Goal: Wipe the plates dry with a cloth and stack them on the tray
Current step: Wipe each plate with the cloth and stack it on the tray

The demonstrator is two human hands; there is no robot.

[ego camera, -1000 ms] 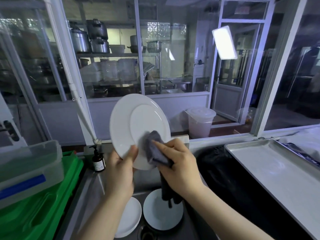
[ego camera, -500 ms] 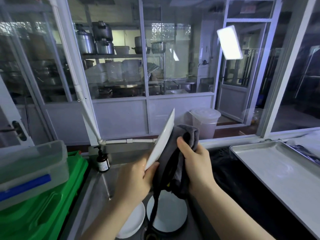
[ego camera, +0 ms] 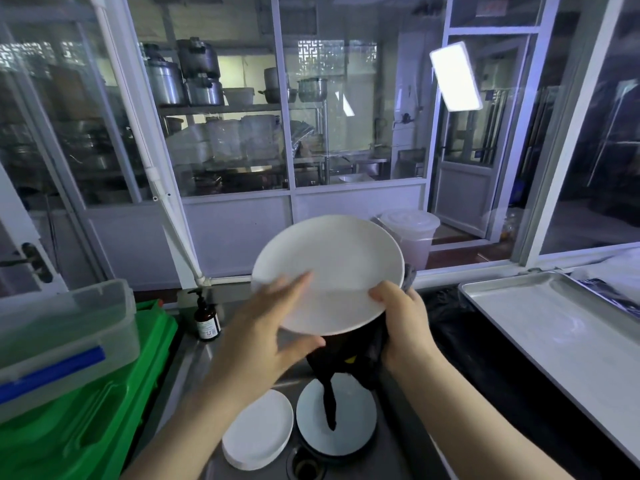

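Left hand (ego camera: 263,336) at frame centre, fingers spread, thumb below; right hand (ego camera: 403,322) beside, fingers curled; forearms enter from bottom.

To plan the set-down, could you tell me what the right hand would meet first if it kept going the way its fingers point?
The right hand points up-left and already grips the white plate with the dark cloth, so it meets the plate first.

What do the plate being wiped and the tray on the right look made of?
Plate: looks like glazed white ceramic, smooth with a soft sheen; melamine can't be ruled out. Tray: appears to be brushed metal, probably aluminium or steel, dull grey with a raised rolled rim.
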